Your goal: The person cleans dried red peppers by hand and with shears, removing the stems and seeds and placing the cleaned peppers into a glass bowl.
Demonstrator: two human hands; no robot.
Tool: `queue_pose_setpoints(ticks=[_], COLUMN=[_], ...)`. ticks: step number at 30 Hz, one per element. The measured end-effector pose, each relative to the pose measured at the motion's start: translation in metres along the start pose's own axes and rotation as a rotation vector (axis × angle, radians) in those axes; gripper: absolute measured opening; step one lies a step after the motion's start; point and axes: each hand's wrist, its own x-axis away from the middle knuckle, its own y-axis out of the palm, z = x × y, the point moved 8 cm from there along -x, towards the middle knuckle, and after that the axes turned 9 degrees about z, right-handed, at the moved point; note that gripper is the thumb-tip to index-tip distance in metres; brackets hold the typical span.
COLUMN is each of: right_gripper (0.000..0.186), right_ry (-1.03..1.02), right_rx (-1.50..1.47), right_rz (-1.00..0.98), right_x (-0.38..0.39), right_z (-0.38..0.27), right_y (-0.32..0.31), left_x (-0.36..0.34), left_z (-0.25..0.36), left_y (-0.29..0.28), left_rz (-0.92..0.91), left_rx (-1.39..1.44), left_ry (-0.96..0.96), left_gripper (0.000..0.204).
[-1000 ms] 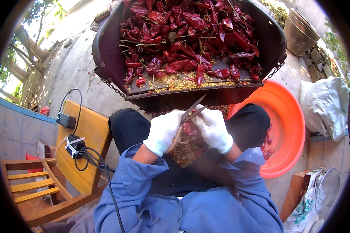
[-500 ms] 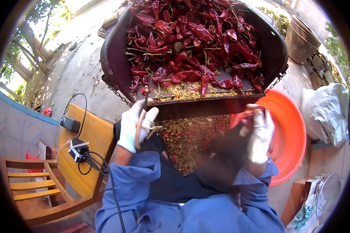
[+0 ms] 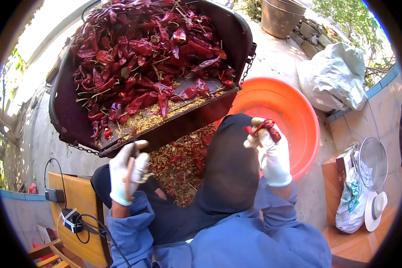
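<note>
My white-gloved left hand [image 3: 121,175], low beside the front edge of the dark metal cart [image 3: 60,100], is closed on scissors [image 3: 130,177], their blades largely hidden. My gloved right hand [image 3: 273,158] grips torn red dried chilli [image 3: 266,128] over the orange basin [image 3: 299,147]. Red dried chillies [image 3: 143,49] fill the cart, with yellow seeds [image 3: 152,111] along its front. Below the cart, between my legs, lie stems and chilli scraps [image 3: 174,178].
A yellow wooden seat [image 3: 89,196] with black devices and cables is at my left. A white sack [image 3: 330,76] and brown bucket [image 3: 279,15] are beyond the basin. A sieve [image 3: 372,163], bag [image 3: 348,210] and pale hat [image 3: 374,210] lie at my right.
My hands have parted: the left took the scissors down and leftward, the right carried the chilli over the basin. The view has turned rightward, shifting the cart toward the picture's upper left.
</note>
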Motion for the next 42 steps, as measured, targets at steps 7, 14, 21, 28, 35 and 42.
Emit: queue_pose_setpoints(ticks=[7,14,21,28,35,42], right_gripper=[0.034,0.033,0.03,0.028,0.064,0.023], right_ry=[-0.082,-0.281,-0.568,-0.521,-0.533,-0.668], right_rx=[0.416,0.574,0.76,0.728,1.924,1.115], right_rz=[-0.194,-0.262,-0.368,-0.111,0.258,0.053], right_x=[0.03,0.036,0.042,0.028,-0.081,0.02], right_z=[0.008,0.008,-0.003,-0.02,-0.005,-0.009], right_y=[0.056,0.069,0.082,0.057,-0.13,0.036], left_x=[0.028,0.039,0.056,0.037,0.011,-0.042], left_z=[0.039,0.059,0.068,0.026,-0.023,-0.073], left_y=[0.046,0.042,0.045,0.018,-0.042,-0.072], left_rz=[-0.084,-0.066,-0.084,-0.197,0.032,0.221], left_rx=[-0.185,-0.225,-0.496,-0.513,0.123,0.566], left_ry=[0.381,0.526,0.789,0.413,-0.16,-0.189], left_gripper=[0.034,0.035,0.044,0.041,0.036,0.049])
